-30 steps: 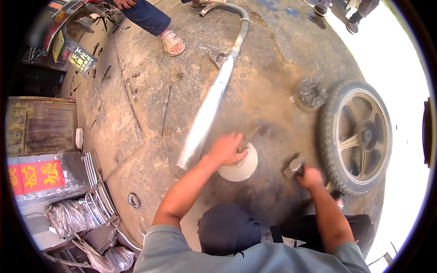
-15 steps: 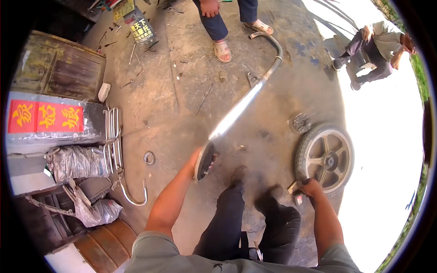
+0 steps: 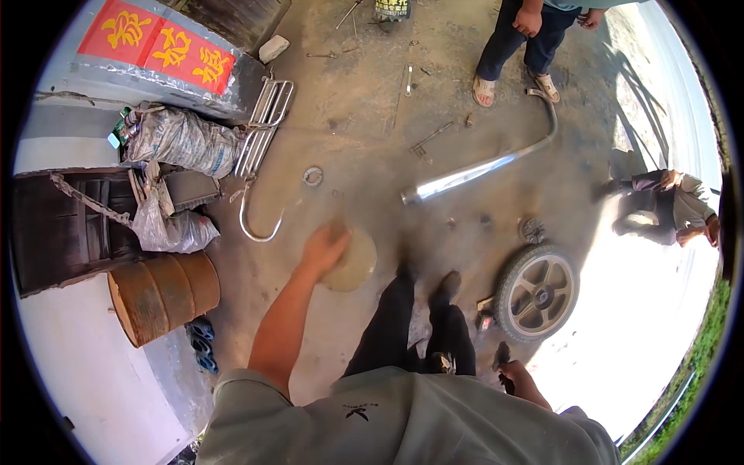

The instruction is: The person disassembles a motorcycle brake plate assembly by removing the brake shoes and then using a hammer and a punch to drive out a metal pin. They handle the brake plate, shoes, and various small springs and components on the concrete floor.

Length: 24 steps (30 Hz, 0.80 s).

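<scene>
Head view: left hand (image 3: pixel 325 244) blurred, looks clamped on round pale disc (image 3: pixel 355 263). Disc sits just to that hand's right, broad face to camera; round outline, no long axis. Right hand (image 3: pixel 521 377), across the legs (image 3: pixel 381 325), looks closed around dark tool (image 3: pixel 502 356), its head pointing away from the body. Wheel (image 3: pixel 514 319) is right of disc, well apart; right hand's nearer it. Silver exhaust pipe (image 3: pixel 474 170) slants away up-right.

Sunlit ground (image 3: pixel 593 325) glares at right; the disc (image 3: pixel 356 262) seems blurred.
</scene>
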Available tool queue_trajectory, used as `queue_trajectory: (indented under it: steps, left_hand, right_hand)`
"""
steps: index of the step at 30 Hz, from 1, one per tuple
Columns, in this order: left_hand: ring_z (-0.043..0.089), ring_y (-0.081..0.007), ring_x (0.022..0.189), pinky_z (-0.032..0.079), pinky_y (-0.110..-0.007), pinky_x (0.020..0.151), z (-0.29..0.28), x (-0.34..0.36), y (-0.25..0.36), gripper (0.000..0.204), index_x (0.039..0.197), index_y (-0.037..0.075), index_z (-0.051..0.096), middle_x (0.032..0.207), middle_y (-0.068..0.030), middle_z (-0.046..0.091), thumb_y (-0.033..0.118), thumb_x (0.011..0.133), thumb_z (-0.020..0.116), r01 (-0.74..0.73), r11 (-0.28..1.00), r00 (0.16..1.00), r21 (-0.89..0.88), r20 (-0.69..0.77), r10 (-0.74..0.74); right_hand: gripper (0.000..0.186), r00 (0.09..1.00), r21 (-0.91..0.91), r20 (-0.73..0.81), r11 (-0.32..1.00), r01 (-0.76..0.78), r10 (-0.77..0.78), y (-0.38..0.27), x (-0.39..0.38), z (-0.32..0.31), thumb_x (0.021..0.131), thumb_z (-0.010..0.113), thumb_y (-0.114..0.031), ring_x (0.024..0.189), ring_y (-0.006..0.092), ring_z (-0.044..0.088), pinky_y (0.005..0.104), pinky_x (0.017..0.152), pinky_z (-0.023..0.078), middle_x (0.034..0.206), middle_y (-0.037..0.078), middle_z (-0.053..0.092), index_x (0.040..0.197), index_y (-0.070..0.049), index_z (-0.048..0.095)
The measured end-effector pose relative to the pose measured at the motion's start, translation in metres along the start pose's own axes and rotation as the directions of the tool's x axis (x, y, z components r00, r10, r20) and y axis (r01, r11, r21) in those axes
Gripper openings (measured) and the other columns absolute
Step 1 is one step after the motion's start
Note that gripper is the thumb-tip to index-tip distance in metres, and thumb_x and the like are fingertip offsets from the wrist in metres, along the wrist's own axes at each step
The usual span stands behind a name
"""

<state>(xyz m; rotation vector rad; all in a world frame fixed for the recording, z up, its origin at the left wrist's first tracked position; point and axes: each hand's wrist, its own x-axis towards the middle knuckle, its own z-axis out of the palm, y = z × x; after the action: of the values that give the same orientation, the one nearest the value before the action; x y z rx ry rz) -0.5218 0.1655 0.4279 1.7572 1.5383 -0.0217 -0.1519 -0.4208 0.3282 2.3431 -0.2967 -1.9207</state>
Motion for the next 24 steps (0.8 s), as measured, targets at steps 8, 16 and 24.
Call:
queue_trajectory:
  steps: [8, 16, 24]
  left_hand:
    - [0.064, -0.0442, 0.106, 0.052, -0.052, 0.091, -0.033, 0.121, -0.089, 0.053, 0.123, 0.006, 0.059, 0.114, -0.0234, 0.064, 0.048, 0.091, 0.066, 0.033, 0.95, 0.994, 0.311, -0.108, 0.0]
    - [0.062, -0.0439, 0.111, 0.051, -0.051, 0.095, 0.015, 0.357, -0.255, 0.059, 0.125, 0.006, 0.058, 0.117, -0.0247, 0.063, 0.052, 0.089, 0.068, -0.041, 0.953, 0.995, 0.301, -0.071, 0.066]
    - [0.063, -0.0421, 0.111, 0.051, -0.049, 0.096, 0.056, 0.597, -0.407, 0.056, 0.121, 0.007, 0.06, 0.117, -0.023, 0.064, 0.053, 0.091, 0.064, -0.035, 0.929, 0.998, 0.369, -0.041, 0.054]
  right_hand:
    - [0.028, 0.946, -0.114, -0.204, 0.966, 0.232, -0.251, -0.163, 0.016, -0.008, 0.088, 0.066, -0.022, 0.051, 0.0257, 0.065, 0.0391, 0.048, 0.054, 0.065, 0.012, 0.064, 0.085, 0.006, 0.067]
    - [0.025, 0.758, 0.23, -0.427, 0.751, 0.619, -0.493, -0.459, -0.068, 0.09, 0.089, 0.063, -0.021, 0.056, 0.0166, 0.058, 0.0334, 0.051, 0.049, 0.07, 0.005, 0.059, 0.103, -0.001, 0.063]
    - [0.023, 0.739, 0.717, 0.025, 0.527, 0.456, -0.673, -0.731, 0.027, 0.274, 0.096, 0.068, -0.026, 0.055, 0.0155, 0.061, 0.0281, 0.05, 0.051, 0.073, 0.007, 0.064, 0.103, -0.005, 0.062]
